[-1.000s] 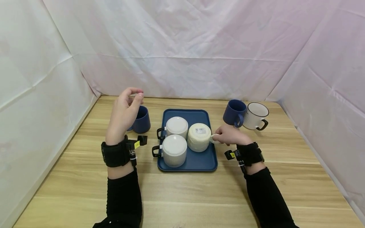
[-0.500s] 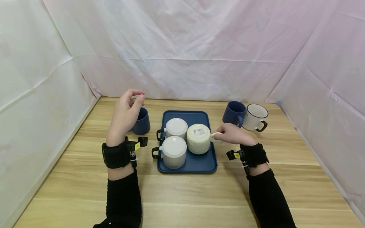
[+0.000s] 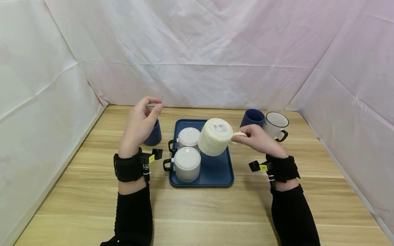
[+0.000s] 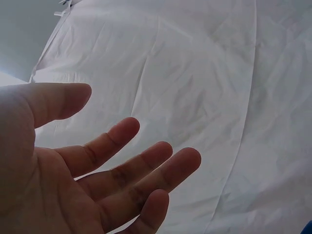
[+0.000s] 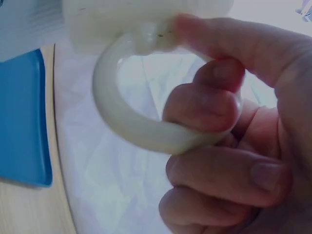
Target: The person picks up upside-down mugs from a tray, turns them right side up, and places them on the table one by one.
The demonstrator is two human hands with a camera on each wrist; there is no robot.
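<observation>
The right hand holds a cream mug by its handle. In the right wrist view, one finger is hooked through the round handle and the thumb presses on top of it. The mug is up in the air above the tray, tipped on its side with its bottom toward the camera. A small white sticker with a bar code sits on that bottom. The mug is pale and creamy, with fine lines round its side.

The left hand is raised up at 9 o'clock from the tray. It holds nothing. Its fingers are loose and a little bent, and behind them the left wrist view shows only white cloth.

Two white mugs stand upside down on the blue tray. One is at 6 o'clock from the cream mug's side and one is behind it, just beside the cream mug. Both have dark handles that point to 9 o'clock.

A blue mug stands on the table behind the left hand. At 3 o'clock from the tray, another blue mug and a white mug with a dark rim stand close side by side, right behind the right hand.

The table is light wood with long stripes. White crinkly cloth hangs all round it like walls. Both arms wear black sleeves and black wrist bands.
</observation>
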